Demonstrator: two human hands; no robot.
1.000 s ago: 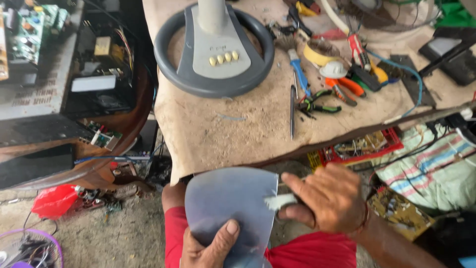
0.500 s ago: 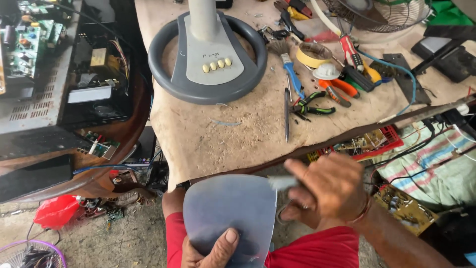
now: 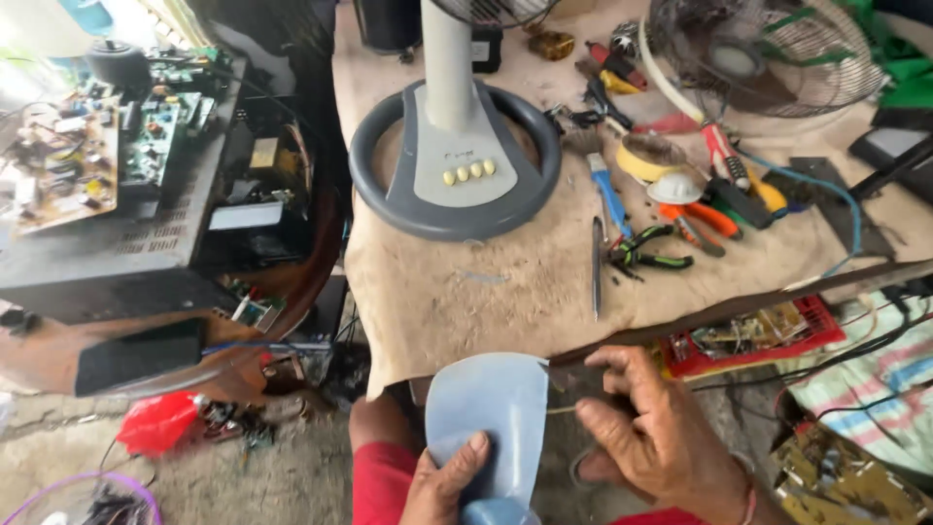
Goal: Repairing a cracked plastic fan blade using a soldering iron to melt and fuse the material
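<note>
**Fan blade steadied over the lap at the table edge**

Pale blue blade, smooth moulded plastic with a rounded lobe, held low between red-clad knees, just below the table edge and close to the body for control. Left hand closed on its lower part, thumb pressed flat on the face, keeping the broad side turned up toward the eye. Right hand loosely curled at the blade's right edge, fingers bent around a thin, pale, stick-like item; kind not discernible. Table covered in worn, stained tan sheet, with a dark strip along the near edge. Fan base standing at centre: grey ring, paler column, row of cream buttons. Tools grouped to the right within arm's reach: blue-handled brush, green-handled pliers, orange-handled pliers, tape roll, slim screwdriver. Wire fan guard lying at far right. Bare circuit boards stacked on dark casings at left; red bag on the rough floor.
</note>
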